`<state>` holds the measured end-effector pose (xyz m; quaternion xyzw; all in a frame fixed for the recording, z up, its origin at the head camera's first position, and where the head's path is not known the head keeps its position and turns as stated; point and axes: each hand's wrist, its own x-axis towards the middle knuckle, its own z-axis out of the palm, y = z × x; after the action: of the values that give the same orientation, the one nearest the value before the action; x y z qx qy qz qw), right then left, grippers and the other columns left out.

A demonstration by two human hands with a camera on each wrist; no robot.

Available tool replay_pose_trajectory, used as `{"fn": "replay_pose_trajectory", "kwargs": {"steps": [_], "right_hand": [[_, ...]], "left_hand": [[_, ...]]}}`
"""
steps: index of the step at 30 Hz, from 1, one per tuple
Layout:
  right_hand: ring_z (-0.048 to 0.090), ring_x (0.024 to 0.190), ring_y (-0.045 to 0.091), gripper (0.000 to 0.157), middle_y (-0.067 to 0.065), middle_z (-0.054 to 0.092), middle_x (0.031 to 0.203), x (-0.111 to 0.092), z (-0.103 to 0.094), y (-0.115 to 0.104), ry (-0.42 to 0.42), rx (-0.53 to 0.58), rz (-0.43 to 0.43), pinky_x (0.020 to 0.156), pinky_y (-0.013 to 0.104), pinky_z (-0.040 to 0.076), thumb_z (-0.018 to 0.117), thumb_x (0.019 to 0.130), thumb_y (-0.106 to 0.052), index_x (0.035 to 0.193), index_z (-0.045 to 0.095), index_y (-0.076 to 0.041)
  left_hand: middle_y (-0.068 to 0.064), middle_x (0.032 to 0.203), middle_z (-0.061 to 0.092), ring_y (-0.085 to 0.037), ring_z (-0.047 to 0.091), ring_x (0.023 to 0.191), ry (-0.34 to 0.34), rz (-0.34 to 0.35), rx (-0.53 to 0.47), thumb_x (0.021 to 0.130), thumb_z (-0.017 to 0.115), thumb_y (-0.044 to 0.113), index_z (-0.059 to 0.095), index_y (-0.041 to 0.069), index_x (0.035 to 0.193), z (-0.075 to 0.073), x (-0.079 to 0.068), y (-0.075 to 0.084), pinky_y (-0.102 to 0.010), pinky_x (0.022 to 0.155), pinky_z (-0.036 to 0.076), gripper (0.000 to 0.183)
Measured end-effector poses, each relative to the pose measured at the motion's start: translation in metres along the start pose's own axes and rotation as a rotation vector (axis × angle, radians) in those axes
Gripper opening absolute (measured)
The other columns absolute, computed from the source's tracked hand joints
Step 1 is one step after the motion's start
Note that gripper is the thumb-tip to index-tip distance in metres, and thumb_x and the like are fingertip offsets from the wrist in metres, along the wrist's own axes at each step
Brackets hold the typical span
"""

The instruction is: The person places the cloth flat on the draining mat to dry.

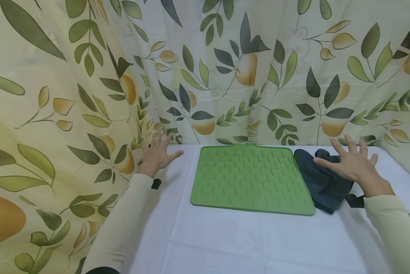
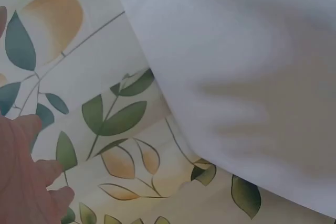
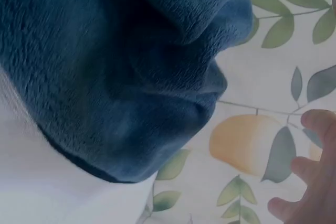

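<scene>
My left hand [image 1: 155, 155] hovers with spread fingers over the table's far left edge, beside the curtain, and holds nothing. In the left wrist view only part of that hand [image 2: 29, 177] shows at the left border. My right hand [image 1: 357, 163] is raised, fingers apart, above a crumpled dark blue cloth [image 1: 323, 179]. The fluffy cloth [image 3: 115, 77] fills much of the right wrist view, apart from the right hand's fingers [image 3: 310, 169]. Between the hands lies a green mat [image 1: 249, 179] with raised ridges, its right edge touching or close to the cloth.
A white cloth [image 1: 225, 236] covers the table. Curtains [image 1: 218, 76] printed with leaves and oranges hang along the back and left sides. Dark straps [image 1: 355, 200] sit at the wrists.
</scene>
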<state>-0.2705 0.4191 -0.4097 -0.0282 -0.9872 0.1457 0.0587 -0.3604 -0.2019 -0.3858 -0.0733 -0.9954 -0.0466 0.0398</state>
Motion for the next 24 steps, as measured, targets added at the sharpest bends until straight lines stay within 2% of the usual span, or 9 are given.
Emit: {"fn": "replay_pose_trajectory", "kwargs": {"steps": [7,10,12,14,18,21,24], "right_hand": [[-0.018,0.144,0.068,0.109,0.034,-0.011,0.165,0.0,0.001,-0.012,0.0,0.01,-0.007,0.097,0.091,-0.004,0.052,0.09,-0.076,0.164,0.006,-0.012],[-0.005,0.142,0.073,0.106,0.038,-0.004,0.162,-0.002,0.002,-0.019,0.008,0.031,-0.004,0.099,0.09,0.003,0.055,0.092,-0.072,0.163,0.012,-0.007],[0.007,0.137,0.076,0.099,0.042,0.004,0.159,-0.003,0.002,-0.024,0.03,0.062,-0.008,0.098,0.088,0.011,0.058,0.094,-0.065,0.16,0.021,-0.002],[0.019,0.13,0.077,0.086,0.046,0.015,0.153,-0.005,0.003,-0.029,0.073,0.103,-0.02,0.098,0.084,0.02,0.061,0.097,-0.056,0.153,0.034,0.004],[0.038,0.123,0.067,0.059,0.044,0.038,0.138,-0.006,0.011,-0.038,0.167,0.218,-0.038,0.093,0.077,0.032,0.061,0.101,-0.041,0.133,0.053,0.008],[0.048,0.118,0.057,0.051,0.038,0.047,0.13,-0.006,0.018,-0.041,0.207,0.287,-0.022,0.089,0.071,0.036,0.059,0.102,-0.038,0.127,0.058,0.007],[0.05,0.117,0.054,0.049,0.035,0.051,0.126,-0.006,0.026,-0.04,0.226,0.324,0.011,0.089,0.068,0.037,0.058,0.103,-0.036,0.127,0.059,0.006]], "left_hand": [[-0.017,0.173,0.003,-0.039,0.0,0.16,0.008,-0.02,-0.034,0.091,0.035,0.084,0.009,0.029,0.166,0.0,-0.002,0.002,-0.074,0.12,-0.001,0.097],[-0.017,0.173,0.006,-0.039,-0.001,0.16,0.033,-0.015,-0.078,0.092,0.036,0.083,0.012,0.028,0.166,0.002,-0.002,0.007,-0.074,0.119,-0.005,0.095],[-0.017,0.172,0.01,-0.038,0.004,0.16,0.067,-0.009,-0.114,0.094,0.038,0.081,0.015,0.027,0.166,0.004,-0.002,0.013,-0.075,0.118,-0.005,0.093],[-0.018,0.171,0.017,-0.04,0.014,0.159,0.125,0.007,-0.165,0.096,0.042,0.076,0.02,0.026,0.165,0.008,-0.002,0.018,-0.077,0.117,0.001,0.088],[-0.019,0.163,0.036,-0.043,0.037,0.149,0.267,0.023,-0.319,0.1,0.054,0.058,0.033,0.021,0.161,0.018,-0.005,0.03,-0.073,0.115,0.023,0.075],[-0.018,0.15,0.054,-0.04,0.051,0.138,0.349,0.002,-0.466,0.101,0.06,0.045,0.046,0.017,0.154,0.03,-0.008,0.037,-0.065,0.109,0.039,0.062],[-0.016,0.129,0.068,-0.036,0.063,0.12,0.383,-0.019,-0.593,0.099,0.065,0.036,0.062,0.013,0.14,0.044,-0.009,0.044,-0.055,0.098,0.049,0.047]]}}
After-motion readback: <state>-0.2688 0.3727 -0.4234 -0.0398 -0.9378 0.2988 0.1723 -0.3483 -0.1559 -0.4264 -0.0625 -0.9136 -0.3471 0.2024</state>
